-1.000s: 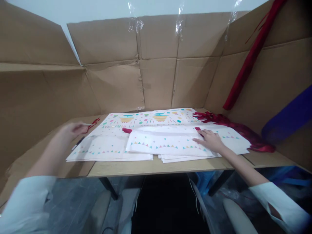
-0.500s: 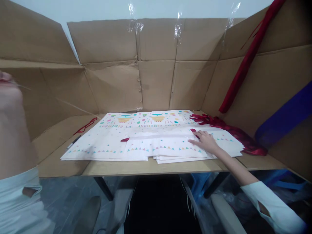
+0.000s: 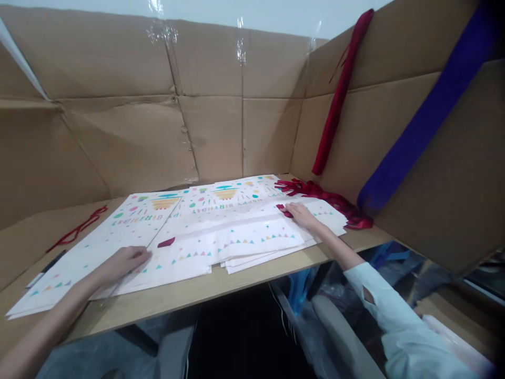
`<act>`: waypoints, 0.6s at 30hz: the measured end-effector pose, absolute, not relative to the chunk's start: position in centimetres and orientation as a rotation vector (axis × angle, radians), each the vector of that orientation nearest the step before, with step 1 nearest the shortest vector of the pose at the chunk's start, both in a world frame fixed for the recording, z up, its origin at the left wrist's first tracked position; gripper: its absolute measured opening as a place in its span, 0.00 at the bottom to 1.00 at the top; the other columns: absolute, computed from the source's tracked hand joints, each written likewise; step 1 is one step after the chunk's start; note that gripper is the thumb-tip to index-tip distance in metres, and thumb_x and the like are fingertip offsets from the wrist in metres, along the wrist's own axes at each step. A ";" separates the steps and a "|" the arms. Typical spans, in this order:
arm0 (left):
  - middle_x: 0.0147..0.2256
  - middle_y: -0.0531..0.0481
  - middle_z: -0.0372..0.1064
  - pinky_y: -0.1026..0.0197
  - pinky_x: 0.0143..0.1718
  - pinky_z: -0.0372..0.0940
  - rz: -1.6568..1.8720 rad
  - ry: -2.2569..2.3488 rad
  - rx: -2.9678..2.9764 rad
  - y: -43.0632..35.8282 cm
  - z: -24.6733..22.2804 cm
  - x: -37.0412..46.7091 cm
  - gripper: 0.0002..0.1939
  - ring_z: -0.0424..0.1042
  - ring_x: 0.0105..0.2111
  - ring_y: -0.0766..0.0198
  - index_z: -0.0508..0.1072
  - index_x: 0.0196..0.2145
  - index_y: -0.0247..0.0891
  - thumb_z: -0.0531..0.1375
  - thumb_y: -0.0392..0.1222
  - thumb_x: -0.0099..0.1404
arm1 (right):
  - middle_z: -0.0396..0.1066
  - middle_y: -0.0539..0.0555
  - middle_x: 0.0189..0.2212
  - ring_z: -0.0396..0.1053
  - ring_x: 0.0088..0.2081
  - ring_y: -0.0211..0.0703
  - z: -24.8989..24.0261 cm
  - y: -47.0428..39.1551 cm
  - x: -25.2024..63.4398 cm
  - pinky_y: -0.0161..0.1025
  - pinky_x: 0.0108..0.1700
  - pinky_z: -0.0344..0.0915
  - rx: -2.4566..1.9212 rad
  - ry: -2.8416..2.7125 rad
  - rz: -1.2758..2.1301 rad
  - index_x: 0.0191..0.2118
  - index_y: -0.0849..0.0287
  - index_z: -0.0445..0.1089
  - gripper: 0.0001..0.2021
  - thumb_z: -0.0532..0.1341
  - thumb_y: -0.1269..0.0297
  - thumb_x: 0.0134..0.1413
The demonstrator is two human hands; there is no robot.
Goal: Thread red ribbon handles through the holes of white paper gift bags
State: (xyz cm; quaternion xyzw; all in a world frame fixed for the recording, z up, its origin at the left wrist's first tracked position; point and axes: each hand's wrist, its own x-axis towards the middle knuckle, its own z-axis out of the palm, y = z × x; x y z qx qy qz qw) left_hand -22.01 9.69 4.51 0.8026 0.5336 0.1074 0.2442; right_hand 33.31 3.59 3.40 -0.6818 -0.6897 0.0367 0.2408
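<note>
White birthday-printed sheets lie overlapped on the table, with coloured bunting and "Happy Birthday" lettering. A dark red ribbon end shows at the left of a pale lengthwise strip. Another dark red ribbon end pokes out at its right, under the fingers of my right hand, which press closed on it. Low over the left sheets is my left hand, fingers curled shut round a thin, straight strand that slants across the paper. Whether that is a thread or a fine stick I cannot tell.
Cardboard walls enclose the table's back and sides. A tangle of dark red ribbons lies at the right. A red strip and a blue strip hang there. Red cord and a pen lie left.
My left hand has come down from the raised far left to the sheets, with the thin strand. The view has swung right. My right hand stays at the right-hand ribbon end.
</note>
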 end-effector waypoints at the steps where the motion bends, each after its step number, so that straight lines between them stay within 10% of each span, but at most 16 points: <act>1: 0.27 0.48 0.66 0.63 0.31 0.55 0.292 1.452 2.239 10.1 4.2 -21.8 0.19 0.62 0.29 0.59 0.70 0.25 0.37 0.55 0.58 0.53 | 0.68 0.58 0.42 0.62 0.44 0.46 3.4 3.6 33.4 0.43 0.51 0.53 -1.855 -1.886 0.101 0.44 0.61 0.71 0.25 0.37 0.60 0.64; 6: 0.46 0.41 0.62 0.52 0.50 0.51 0.196 1.576 2.455 10.8 5.4 -19.5 0.30 0.58 0.47 0.48 0.70 0.49 0.40 0.57 0.54 0.49 | 0.69 0.58 0.38 0.63 0.41 0.49 2.6 3.4 33.8 0.43 0.48 0.56 -1.757 -1.929 0.033 0.41 0.62 0.72 0.23 0.45 0.53 0.59; 18: 0.38 0.45 0.66 0.59 0.42 0.59 0.441 1.403 2.040 12.8 4.3 -16.9 0.15 0.64 0.40 0.56 0.69 0.32 0.35 0.56 0.43 0.44 | 0.68 0.57 0.45 0.63 0.45 0.52 2.0 3.3 33.4 0.48 0.49 0.57 -1.819 -1.901 -0.073 0.51 0.60 0.66 0.24 0.42 0.57 0.56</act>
